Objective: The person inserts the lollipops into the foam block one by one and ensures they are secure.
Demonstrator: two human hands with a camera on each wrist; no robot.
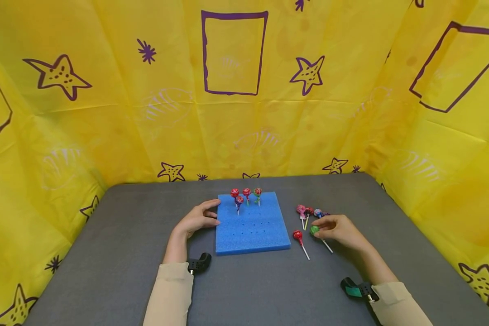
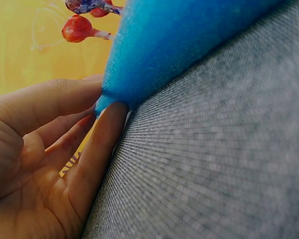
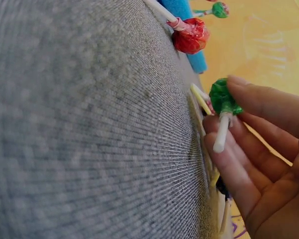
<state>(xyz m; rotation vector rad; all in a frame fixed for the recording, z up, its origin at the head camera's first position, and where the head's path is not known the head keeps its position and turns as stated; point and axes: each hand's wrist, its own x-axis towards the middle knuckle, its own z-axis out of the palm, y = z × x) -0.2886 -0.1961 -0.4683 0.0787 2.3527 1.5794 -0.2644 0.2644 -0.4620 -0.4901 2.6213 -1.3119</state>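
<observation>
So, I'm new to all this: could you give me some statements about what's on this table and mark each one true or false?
1. The right hand holds a green lollipop. True.
2. The left hand holds a lollipop too. False: it touches the edge of the blue foam board.
3. Four standing lollipops are stuck in the board. True.
4. The table is bright yellow. False: it is dark grey; the backdrop is yellow.
5. A loose red lollipop lies between the board and the right hand. True.

Beige sleeves end beside black wristbands, the right one partly green.
</observation>
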